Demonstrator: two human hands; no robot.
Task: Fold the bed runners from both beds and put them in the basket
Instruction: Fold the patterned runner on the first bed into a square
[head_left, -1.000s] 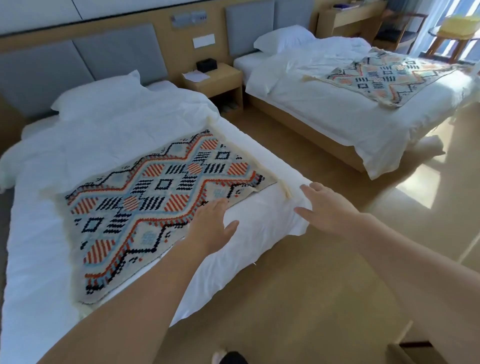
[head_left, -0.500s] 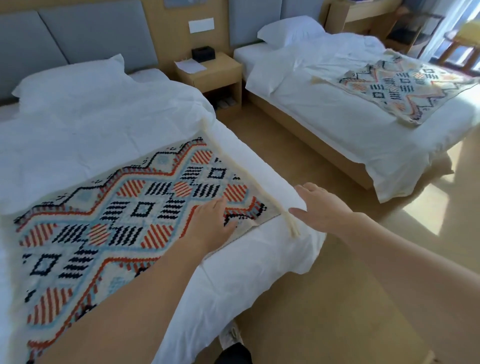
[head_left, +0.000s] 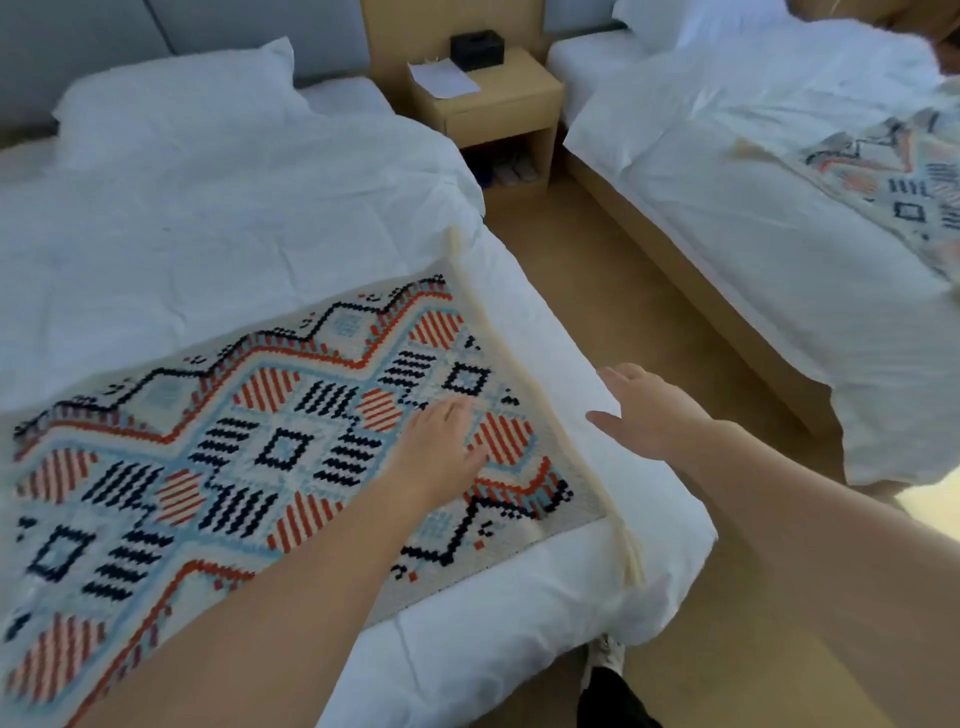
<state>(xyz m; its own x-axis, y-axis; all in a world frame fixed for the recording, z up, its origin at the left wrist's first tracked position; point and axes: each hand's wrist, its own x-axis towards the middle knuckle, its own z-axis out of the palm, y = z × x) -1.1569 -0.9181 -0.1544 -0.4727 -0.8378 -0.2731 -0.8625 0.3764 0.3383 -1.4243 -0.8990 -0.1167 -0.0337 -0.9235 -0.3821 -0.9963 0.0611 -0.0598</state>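
Note:
A patterned bed runner (head_left: 249, 447), cream with orange, blue and black diamonds, lies flat across the foot of the near bed (head_left: 208, 208). My left hand (head_left: 441, 447) rests flat on its right end, fingers straight. Just right of the runner's tasselled edge, my right hand (head_left: 644, 410) hovers open over the white sheet, fingers spread. A second runner (head_left: 904, 187) of the same pattern lies on the far bed (head_left: 753, 171) at the right. No basket is in view.
A wooden nightstand (head_left: 488, 104) with a black box (head_left: 477, 49) and a paper sheet (head_left: 441, 78) stands between the beds. Wooden floor runs between them. White pillows (head_left: 171, 88) sit at the headboards. My shoe (head_left: 602, 660) shows by the bed corner.
I have stepped closer to the near bed. My left hand slid from the runner's lower edge onto its patterned end. My right hand stays open by the tasselled edge.

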